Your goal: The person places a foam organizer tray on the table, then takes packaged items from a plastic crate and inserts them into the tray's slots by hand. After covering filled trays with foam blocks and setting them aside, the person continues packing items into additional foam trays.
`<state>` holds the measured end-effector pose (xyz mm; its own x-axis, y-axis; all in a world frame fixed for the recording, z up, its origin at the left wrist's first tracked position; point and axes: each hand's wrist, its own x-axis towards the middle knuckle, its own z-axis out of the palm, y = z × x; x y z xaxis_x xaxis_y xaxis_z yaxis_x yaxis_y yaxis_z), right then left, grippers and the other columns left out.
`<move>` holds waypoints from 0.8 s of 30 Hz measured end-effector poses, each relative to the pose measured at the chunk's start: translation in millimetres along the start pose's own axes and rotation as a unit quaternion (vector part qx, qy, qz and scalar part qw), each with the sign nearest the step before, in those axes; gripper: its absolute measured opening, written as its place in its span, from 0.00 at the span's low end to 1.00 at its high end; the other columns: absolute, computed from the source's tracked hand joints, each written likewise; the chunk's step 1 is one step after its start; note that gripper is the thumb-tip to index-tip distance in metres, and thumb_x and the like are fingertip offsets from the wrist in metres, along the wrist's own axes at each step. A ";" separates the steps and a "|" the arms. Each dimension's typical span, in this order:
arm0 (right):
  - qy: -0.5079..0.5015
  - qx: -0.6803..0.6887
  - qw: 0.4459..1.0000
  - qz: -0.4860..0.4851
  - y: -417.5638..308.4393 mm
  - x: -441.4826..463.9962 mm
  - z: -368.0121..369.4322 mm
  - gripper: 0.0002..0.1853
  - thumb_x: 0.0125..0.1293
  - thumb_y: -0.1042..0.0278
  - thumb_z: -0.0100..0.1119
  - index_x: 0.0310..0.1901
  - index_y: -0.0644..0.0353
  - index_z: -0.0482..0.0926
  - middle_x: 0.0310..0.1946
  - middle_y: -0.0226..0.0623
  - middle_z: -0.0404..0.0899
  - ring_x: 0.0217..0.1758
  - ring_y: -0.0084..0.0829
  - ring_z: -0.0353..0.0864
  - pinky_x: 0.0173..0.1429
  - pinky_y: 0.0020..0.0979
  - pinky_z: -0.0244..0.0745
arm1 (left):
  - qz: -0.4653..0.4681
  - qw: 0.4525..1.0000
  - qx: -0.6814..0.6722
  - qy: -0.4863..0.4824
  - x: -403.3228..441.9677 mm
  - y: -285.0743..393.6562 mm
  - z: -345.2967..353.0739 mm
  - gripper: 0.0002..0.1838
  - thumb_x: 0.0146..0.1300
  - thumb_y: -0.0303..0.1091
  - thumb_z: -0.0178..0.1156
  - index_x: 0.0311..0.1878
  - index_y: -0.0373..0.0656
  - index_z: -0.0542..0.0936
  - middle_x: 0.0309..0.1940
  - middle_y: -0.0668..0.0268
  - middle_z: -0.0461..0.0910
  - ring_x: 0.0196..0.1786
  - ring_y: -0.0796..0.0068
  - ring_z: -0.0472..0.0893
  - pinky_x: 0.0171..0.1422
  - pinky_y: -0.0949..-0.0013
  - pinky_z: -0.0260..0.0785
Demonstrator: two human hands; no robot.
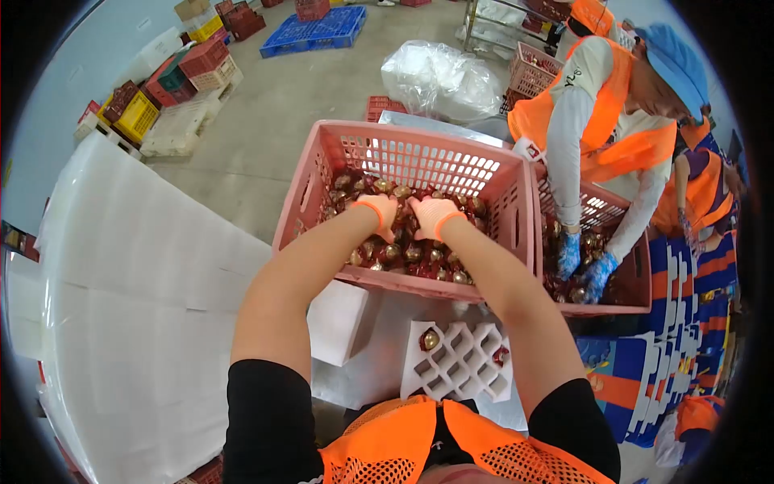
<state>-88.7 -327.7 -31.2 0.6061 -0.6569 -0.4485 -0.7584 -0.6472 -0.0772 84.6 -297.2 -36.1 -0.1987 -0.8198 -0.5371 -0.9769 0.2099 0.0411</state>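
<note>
A pink plastic crate (419,135) stands before me, holding many round, shiny gold-brown items in red wrapping (393,252). Both my hands wear pale gloves with orange cuffs and reach into this pile. Curled fingers of my left hand (382,214) point down among the items, their tips partly hidden. Close beside it on the right, my right hand (433,216) is also closed, and whatever lies under its fingers is covered. Nearer my body is a white foam tray (458,363) with diamond-shaped pockets. One gold item (429,339) sits in its upper left pocket, and something red in a right-hand one.
A co-worker's blue-gloved hands (597,278) work in a second pink crate (641,282) touching mine on the right. White foam sheets (145,323) are stacked at left, with a white foam block (337,323) beside the tray. Printed cartons (621,371) stand at lower right.
</note>
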 end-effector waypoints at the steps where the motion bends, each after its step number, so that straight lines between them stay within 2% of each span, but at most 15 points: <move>1: -0.002 0.003 1.000 0.005 -5.3 8.1 7.7 0.45 0.52 0.47 0.79 0.69 0.57 0.68 0.60 0.52 0.76 0.62 0.49 0.82 0.61 0.46 0.80 | 0.017 0.999 0.031 0.003 6.0 4.8 5.2 0.48 0.46 0.58 0.79 0.67 0.40 0.74 0.65 0.51 0.76 0.63 0.52 0.81 0.63 0.53 0.77; 3: -0.002 0.008 1.000 0.016 -11.6 14.3 13.3 0.44 0.53 0.48 0.78 0.68 0.57 0.68 0.61 0.53 0.75 0.62 0.49 0.81 0.62 0.46 0.79 | 0.039 0.995 0.089 0.010 11.1 11.4 8.1 0.46 0.48 0.56 0.77 0.68 0.40 0.75 0.65 0.51 0.75 0.61 0.50 0.82 0.61 0.53 0.79; 6: 0.002 0.041 0.999 -0.013 10.6 18.2 19.8 0.44 0.54 0.52 0.76 0.71 0.56 0.67 0.61 0.54 0.74 0.61 0.52 0.80 0.61 0.48 0.78 | 0.033 0.999 0.026 -0.005 48.3 -6.9 20.0 0.43 0.49 0.55 0.77 0.65 0.41 0.76 0.63 0.44 0.74 0.62 0.50 0.80 0.61 0.53 0.77; 7: 0.016 0.066 0.997 -0.023 16.5 13.2 19.8 0.36 0.54 0.59 0.75 0.65 0.53 0.70 0.58 0.51 0.76 0.60 0.51 0.81 0.60 0.48 0.79 | 0.054 0.998 -0.013 -0.014 45.9 -11.4 4.8 0.33 0.54 0.46 0.74 0.61 0.42 0.79 0.62 0.43 0.75 0.61 0.47 0.81 0.61 0.53 0.77; 8: 0.039 0.108 0.993 -0.026 22.3 9.4 19.4 0.36 0.54 0.60 0.74 0.66 0.51 0.70 0.59 0.52 0.75 0.61 0.52 0.80 0.61 0.47 0.78 | 0.071 0.995 -0.043 0.048 41.7 -14.6 -6.7 0.28 0.55 0.40 0.72 0.58 0.37 0.80 0.55 0.46 0.80 0.54 0.52 0.84 0.57 0.57 0.78; 10: 0.086 0.198 0.976 -0.026 29.7 -6.0 16.6 0.37 0.53 0.61 0.74 0.67 0.46 0.70 0.60 0.54 0.75 0.62 0.54 0.79 0.63 0.44 0.77 | 0.071 0.954 -0.288 0.038 10.5 -22.5 -33.9 0.24 0.59 0.39 0.70 0.56 0.37 0.80 0.47 0.55 0.84 0.46 0.64 0.85 0.51 0.63 0.79; 12: 0.075 0.374 0.924 -0.001 23.3 -62.6 -29.5 0.41 0.52 0.69 0.74 0.70 0.50 0.68 0.64 0.50 0.74 0.64 0.48 0.79 0.68 0.39 0.74 | 0.113 0.818 -0.564 -0.032 -29.5 -23.9 -47.2 0.20 0.64 0.40 0.66 0.54 0.38 0.81 0.44 0.64 0.85 0.43 0.73 0.83 0.47 0.69 0.79; 14: 0.203 0.469 0.854 -0.100 34.4 -102.6 -26.8 0.45 0.53 0.76 0.73 0.74 0.58 0.63 0.66 0.43 0.74 0.65 0.38 0.77 0.70 0.35 0.71 | 0.099 0.774 -0.625 -0.040 -80.0 -8.8 -67.2 0.21 0.67 0.37 0.63 0.61 0.40 0.79 0.52 0.65 0.84 0.49 0.75 0.84 0.47 0.71 0.79; 16: 0.213 0.619 0.744 -0.133 32.7 -161.9 -35.0 0.47 0.53 0.80 0.73 0.75 0.66 0.60 0.64 0.37 0.75 0.65 0.31 0.75 0.71 0.33 0.69 | 0.129 0.727 -0.674 -0.009 -125.8 17.1 -74.6 0.26 0.67 0.37 0.62 0.67 0.40 0.75 0.57 0.63 0.81 0.53 0.74 0.83 0.49 0.70 0.79; 17: 0.194 0.651 0.722 -0.131 33.2 -192.5 -35.9 0.44 0.57 0.81 0.70 0.76 0.64 0.61 0.63 0.37 0.77 0.65 0.30 0.76 0.70 0.32 0.70 | 0.142 0.701 -0.699 0.004 -146.4 31.1 -72.3 0.28 0.68 0.36 0.62 0.70 0.41 0.73 0.60 0.62 0.80 0.54 0.74 0.83 0.50 0.70 0.80; 18: 0.173 0.684 0.698 -0.127 34.6 -221.4 -35.0 0.41 0.60 0.83 0.67 0.76 0.63 0.61 0.63 0.38 0.78 0.66 0.29 0.76 0.69 0.31 0.72 | 0.155 0.676 -0.721 0.001 -162.3 44.1 -67.6 0.36 0.67 0.41 0.65 0.75 0.43 0.66 0.63 0.62 0.79 0.60 0.70 0.81 0.49 0.67 0.82; 20: 0.131 0.763 0.624 -0.107 33.8 -273.0 -21.0 0.39 0.61 0.83 0.66 0.75 0.62 0.64 0.64 0.36 0.77 0.65 0.25 0.75 0.69 0.29 0.71 | 0.156 0.645 -0.748 0.020 -193.3 75.8 -54.0 0.39 0.68 0.36 0.60 0.81 0.45 0.58 0.67 0.59 0.75 0.57 0.69 0.83 0.47 0.67 0.83; 21: 0.154 0.781 0.597 -0.099 28.6 -294.7 -7.7 0.38 0.62 0.81 0.67 0.74 0.64 0.65 0.64 0.35 0.77 0.65 0.24 0.75 0.69 0.29 0.71 | 0.173 0.635 -0.753 0.014 -202.9 88.9 -33.7 0.40 0.68 0.36 0.60 0.82 0.46 0.56 0.67 0.59 0.74 0.56 0.68 0.83 0.46 0.67 0.83; 23: 0.111 0.782 0.608 -0.082 28.7 -326.2 31.1 0.39 0.62 0.78 0.70 0.75 0.62 0.65 0.65 0.34 0.76 0.66 0.25 0.74 0.70 0.30 0.71 | 0.220 0.615 -0.757 0.019 -215.6 108.4 0.1 0.43 0.68 0.36 0.60 0.83 0.50 0.52 0.69 0.58 0.73 0.56 0.65 0.83 0.44 0.67 0.83; 24: 0.083 0.777 0.619 -0.072 25.8 -340.9 48.1 0.40 0.61 0.77 0.71 0.75 0.62 0.65 0.65 0.33 0.76 0.66 0.25 0.75 0.70 0.31 0.71 | 0.189 0.617 -0.763 -0.017 -221.0 116.9 17.0 0.45 0.68 0.36 0.61 0.84 0.53 0.50 0.70 0.59 0.71 0.58 0.63 0.81 0.45 0.66 0.82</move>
<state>-326.3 -101.9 76.9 0.6125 -0.7503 -0.2489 0.0710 0.3657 -0.9280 15.7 -82.5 73.1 -0.4592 -0.8487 -0.2624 0.1979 -0.3857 0.9011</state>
